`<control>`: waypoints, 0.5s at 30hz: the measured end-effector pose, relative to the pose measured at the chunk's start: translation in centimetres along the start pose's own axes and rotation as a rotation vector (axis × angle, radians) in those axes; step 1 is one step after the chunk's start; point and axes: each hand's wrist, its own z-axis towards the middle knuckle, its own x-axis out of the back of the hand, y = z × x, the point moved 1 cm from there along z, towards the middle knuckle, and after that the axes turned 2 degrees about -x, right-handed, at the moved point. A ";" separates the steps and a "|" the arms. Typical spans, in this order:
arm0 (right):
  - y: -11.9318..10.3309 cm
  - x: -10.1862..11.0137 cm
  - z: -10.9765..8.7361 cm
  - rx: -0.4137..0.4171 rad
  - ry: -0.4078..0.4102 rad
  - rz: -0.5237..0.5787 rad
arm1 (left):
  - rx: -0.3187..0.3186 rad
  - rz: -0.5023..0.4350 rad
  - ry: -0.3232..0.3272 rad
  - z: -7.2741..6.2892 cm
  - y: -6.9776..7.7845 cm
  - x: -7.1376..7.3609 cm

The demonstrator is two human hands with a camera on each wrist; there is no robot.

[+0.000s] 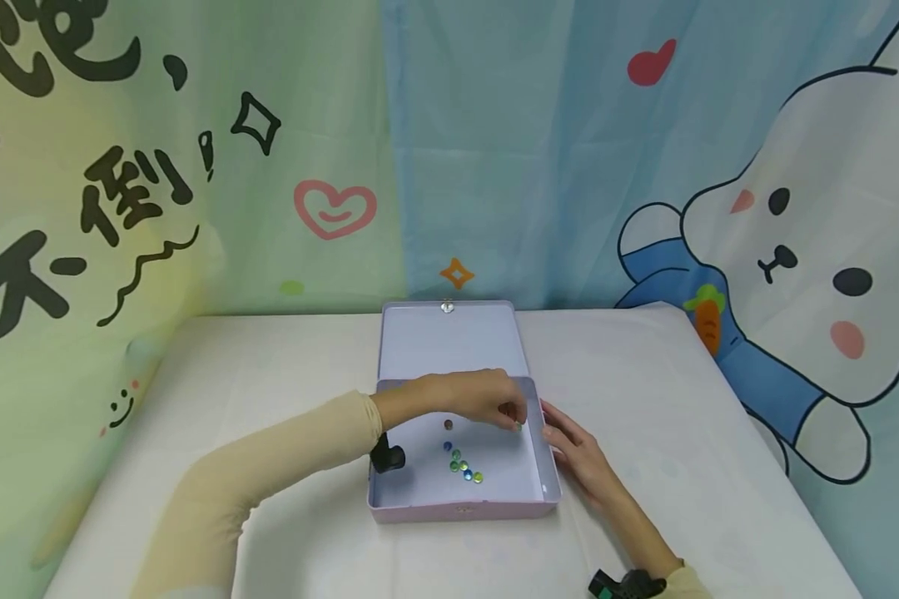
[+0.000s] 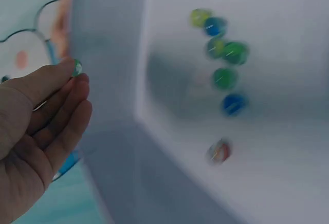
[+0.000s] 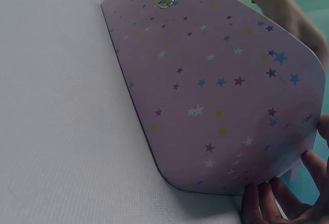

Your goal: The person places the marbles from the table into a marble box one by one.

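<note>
A hinged tin box [image 1: 419,492], pink with small stars outside, lies on the table with its lid [image 1: 449,337] raised at the back. My left hand [image 1: 487,398] reaches across the box and pinches a greenish marble [image 2: 77,68] between thumb and fingertips, close to the right wall. On the box floor lie several loose glass marbles: a yellow-green marble [image 1: 478,477], a blue marble [image 1: 448,446] and a reddish-brown marble [image 1: 448,424] among them. My right hand [image 1: 580,449] rests with its fingers against the outside of the box's right wall.
A white cloth covers the table [image 1: 300,366] on both sides of the box. Behind it hangs a curtain [image 1: 494,166] printed with a white cartoon animal. A metal clasp [image 3: 164,1] sits on the box's front wall.
</note>
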 end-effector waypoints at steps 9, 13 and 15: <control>0.1 -0.1 0.0 -0.003 0.001 0.010 | 0.044 0.033 -0.103 2.3 -0.9 -3.4; 0.1 -0.1 0.0 -0.011 0.008 0.020 | 0.067 0.004 -0.107 2.6 -1.3 -4.0; 0.1 -0.1 0.0 -0.012 0.010 0.024 | 0.081 0.002 -0.109 2.7 -1.5 -4.4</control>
